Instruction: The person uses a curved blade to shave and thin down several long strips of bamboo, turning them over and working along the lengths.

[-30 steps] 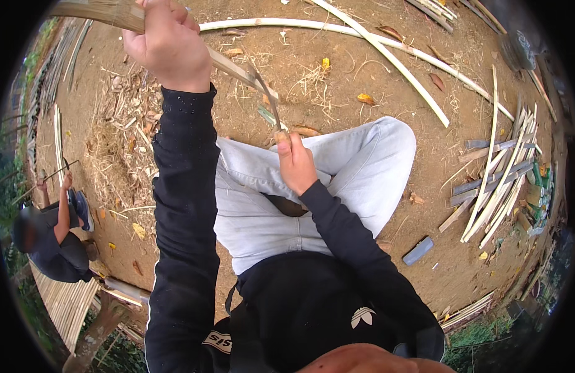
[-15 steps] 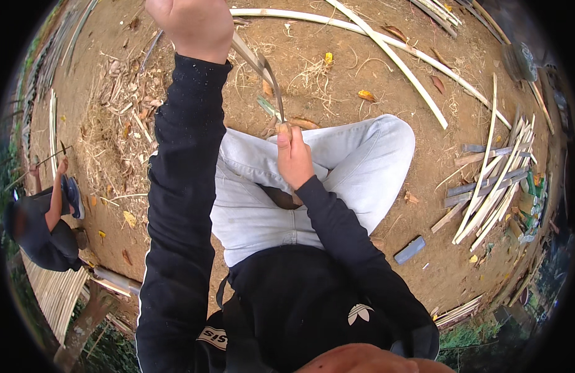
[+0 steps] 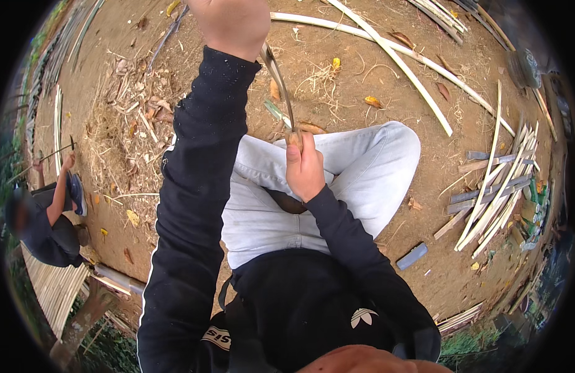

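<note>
Hands apart. Right hand (image 3: 306, 169) is clamped on the handle (image 3: 294, 138) of a knife (image 3: 288, 102), thumb up against the wood — probably for control of blade angle. Blade is curved and runs up and away from the jeans (image 3: 377, 152), likely to keep the edge clear of the body; its far end shows just beside the left cuff (image 3: 231, 59). Left hand (image 3: 234, 28) is well out front, fingers cut off by the top of the view, so can't tell if it grips anything.

Shavings (image 3: 152, 112) litter the dirt (image 3: 449, 161) front-left. Pale strips (image 3: 496, 199) lie in a loose pile at right — presumably kept out of the knife's way. Blue-grey block (image 3: 412, 256) sits on the dirt, near the jeans but not touching. Co-worker (image 3: 48, 233) squats well apart at far left.
</note>
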`<state>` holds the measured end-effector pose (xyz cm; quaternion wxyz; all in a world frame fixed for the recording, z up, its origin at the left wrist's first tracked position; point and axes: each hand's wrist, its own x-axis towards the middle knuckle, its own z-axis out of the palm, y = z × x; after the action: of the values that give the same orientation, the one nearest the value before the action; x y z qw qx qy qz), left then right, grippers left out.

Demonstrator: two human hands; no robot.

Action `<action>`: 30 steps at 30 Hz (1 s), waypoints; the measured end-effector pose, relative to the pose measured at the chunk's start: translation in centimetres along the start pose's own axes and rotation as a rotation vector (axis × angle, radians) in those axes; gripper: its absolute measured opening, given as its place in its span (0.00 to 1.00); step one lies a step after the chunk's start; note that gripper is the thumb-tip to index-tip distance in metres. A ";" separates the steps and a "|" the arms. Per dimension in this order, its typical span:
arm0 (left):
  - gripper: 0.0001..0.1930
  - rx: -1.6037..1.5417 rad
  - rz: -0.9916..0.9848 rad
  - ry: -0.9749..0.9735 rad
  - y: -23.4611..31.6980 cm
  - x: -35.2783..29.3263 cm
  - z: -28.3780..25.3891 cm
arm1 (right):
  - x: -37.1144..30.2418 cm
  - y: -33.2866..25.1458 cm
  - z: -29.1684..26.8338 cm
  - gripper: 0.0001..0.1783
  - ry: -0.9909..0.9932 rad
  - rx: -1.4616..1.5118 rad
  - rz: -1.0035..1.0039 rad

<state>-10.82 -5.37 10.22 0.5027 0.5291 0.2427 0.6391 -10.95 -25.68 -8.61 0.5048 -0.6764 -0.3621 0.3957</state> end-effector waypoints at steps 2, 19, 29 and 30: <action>0.12 -0.008 -0.019 -0.008 -0.4 -0.3 -0.2 | 0.1 2.7 0.3 0.22 0.028 -0.088 0.044; 0.11 -0.419 -0.118 -0.160 0.2 0.8 -3.4 | -1.4 -0.4 0.1 0.25 -0.017 -0.006 -0.046; 0.07 -0.066 -0.082 -0.111 0.1 0.2 -1.4 | -0.7 0.0 0.2 0.19 -0.051 0.004 0.095; 0.06 -0.075 -0.096 -0.129 0.1 0.3 -1.3 | -0.2 0.8 0.2 0.21 -0.020 -0.024 0.050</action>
<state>-12.06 -4.88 10.02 0.5667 0.5377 0.2110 0.5876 -11.17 -25.95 -9.36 0.4830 -0.6872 -0.3549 0.4105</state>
